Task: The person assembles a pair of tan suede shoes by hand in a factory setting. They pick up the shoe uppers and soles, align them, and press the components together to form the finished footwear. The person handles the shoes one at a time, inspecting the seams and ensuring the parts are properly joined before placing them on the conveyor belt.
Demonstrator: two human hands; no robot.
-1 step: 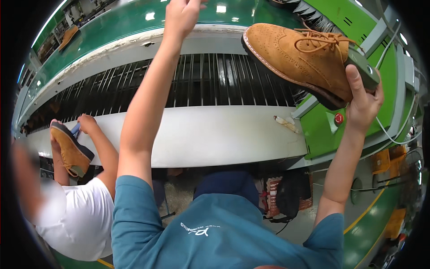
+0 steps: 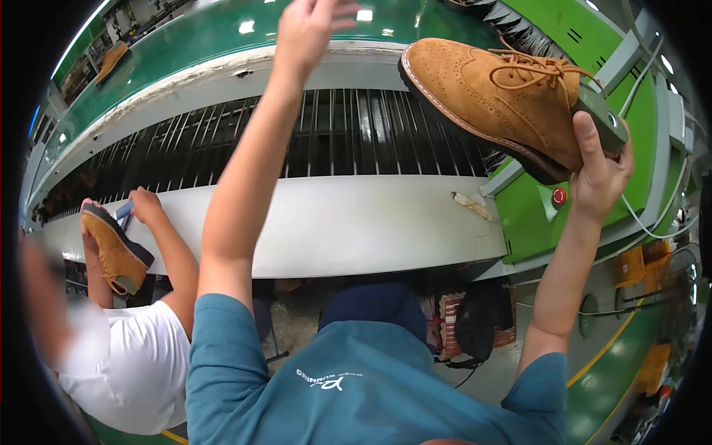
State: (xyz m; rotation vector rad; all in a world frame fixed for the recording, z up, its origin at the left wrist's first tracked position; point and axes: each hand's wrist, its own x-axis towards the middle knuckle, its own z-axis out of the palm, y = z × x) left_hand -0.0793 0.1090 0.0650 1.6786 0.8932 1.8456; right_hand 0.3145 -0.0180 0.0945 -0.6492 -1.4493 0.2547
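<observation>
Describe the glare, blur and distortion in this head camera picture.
Head view: ceiling lights glare as white spots on the glossy green conveyor top; the fisheye bends the white shelf edge and leaves black corners; the co-worker in the white shirt at far left is smeared; the tan shoe in the right hand stays sharp.

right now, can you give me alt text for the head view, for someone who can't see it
The person's right hand holds up a tan suede lace-up brogue shoe by its heel, while the left hand reaches, open, toward the green conveyor belt. At left, a co-worker in a white shirt holds a similar tan shoe.
</observation>
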